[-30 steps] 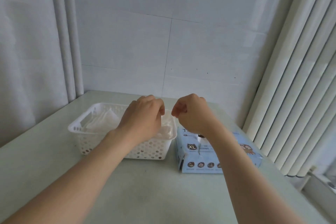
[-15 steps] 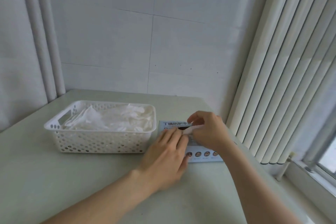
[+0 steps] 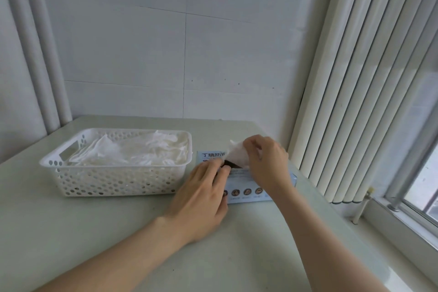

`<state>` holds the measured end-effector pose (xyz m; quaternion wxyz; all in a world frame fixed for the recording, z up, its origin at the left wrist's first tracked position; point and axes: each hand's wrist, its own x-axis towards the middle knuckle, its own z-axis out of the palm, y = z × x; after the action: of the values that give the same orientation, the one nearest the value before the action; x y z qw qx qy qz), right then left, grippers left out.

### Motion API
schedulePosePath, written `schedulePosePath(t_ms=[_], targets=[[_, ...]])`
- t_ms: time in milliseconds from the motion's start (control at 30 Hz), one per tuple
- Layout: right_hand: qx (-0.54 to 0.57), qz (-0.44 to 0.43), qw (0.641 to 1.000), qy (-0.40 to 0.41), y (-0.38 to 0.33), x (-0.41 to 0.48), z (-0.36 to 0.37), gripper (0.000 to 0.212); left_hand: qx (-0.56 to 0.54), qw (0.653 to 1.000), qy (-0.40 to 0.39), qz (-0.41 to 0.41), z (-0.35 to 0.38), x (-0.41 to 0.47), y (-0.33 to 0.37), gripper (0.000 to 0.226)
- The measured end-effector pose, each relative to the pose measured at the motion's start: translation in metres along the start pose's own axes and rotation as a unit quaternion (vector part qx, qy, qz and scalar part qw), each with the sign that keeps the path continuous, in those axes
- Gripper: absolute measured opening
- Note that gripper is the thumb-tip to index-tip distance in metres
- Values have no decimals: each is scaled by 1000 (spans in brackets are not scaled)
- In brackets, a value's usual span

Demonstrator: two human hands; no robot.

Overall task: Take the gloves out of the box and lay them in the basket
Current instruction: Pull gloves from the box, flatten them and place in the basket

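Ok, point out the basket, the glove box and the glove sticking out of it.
basket point(image 3: 113, 180): head view, on its perforated front wall.
glove box point(image 3: 246, 192): head view, on the row of round icons.
glove point(image 3: 237, 157): head view, on the white part pinched by the right hand point(image 3: 265, 163).

The left grip point(image 3: 203, 199) lies palm down with fingers straight and pressed flat, while the right grip point(image 3: 265, 163), just beyond it, curls its fingers, pinching a glove point(image 3: 238, 155).

Single head view, looking forward and down, close over table point(image 3: 71, 232)
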<state>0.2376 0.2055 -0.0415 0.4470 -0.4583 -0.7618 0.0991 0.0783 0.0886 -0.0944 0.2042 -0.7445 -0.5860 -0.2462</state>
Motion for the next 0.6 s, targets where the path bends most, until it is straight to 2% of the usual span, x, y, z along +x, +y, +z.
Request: schedulePosePath(t_ms=[167,333,467,600], targets=[[50,-46,991,119,-5,-2,-4,21,-4,1000,0,13,-1,0,0,60],[105,-84,965,224,-19,-5,-9,21,-25,1000,11,6,1,-1,0,58],[144,-83,955,245,-36,-7,-17,22,-59,998,11,-5,-3,-2,0,54],[216,-58,951,215,-51,-12,-23,26,-209,976,55,-41,-21,-1,8,41]])
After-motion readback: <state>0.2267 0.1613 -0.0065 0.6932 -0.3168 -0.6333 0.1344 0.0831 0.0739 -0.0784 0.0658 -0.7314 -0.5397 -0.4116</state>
